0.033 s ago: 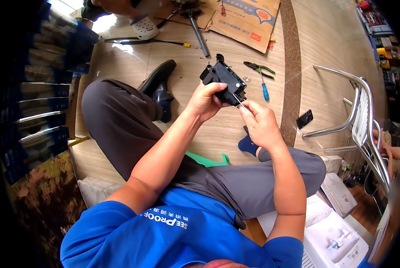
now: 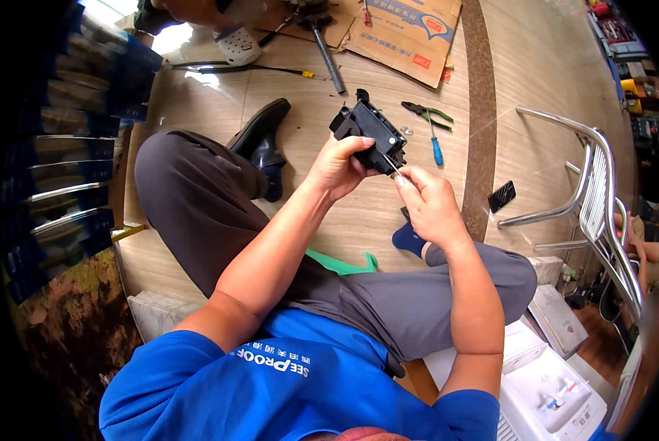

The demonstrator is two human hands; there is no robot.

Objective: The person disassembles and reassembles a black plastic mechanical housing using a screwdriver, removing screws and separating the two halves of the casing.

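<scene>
In the upper middle of the frame, a black plastic housing (image 2: pixel 377 126) is held tilted above the floor (image 2: pixel 359 229), clamped in the left hand (image 2: pixel 342 162), whose thumb is pressed on the upper face while the other fingers are mostly hidden. Just right of centre, a thin metal shaft (image 2: pixel 390 163) is pinched between thumb and forefinger of the right hand (image 2: pixel 428 198); its tip is brought to the housing's lower part, but whether it is inserted cannot be told. To the right of the housing, pliers (image 2: pixel 439 115) and a blue-handled screwdriver (image 2: pixel 437 150) are laid close together. Farther right, a dark rectangular slab (image 2: pixel 502 196) is seen near a metal bench (image 2: pixel 597 189). At the top, printed cardboard (image 2: pixel 399 44) is spread flat.
</scene>
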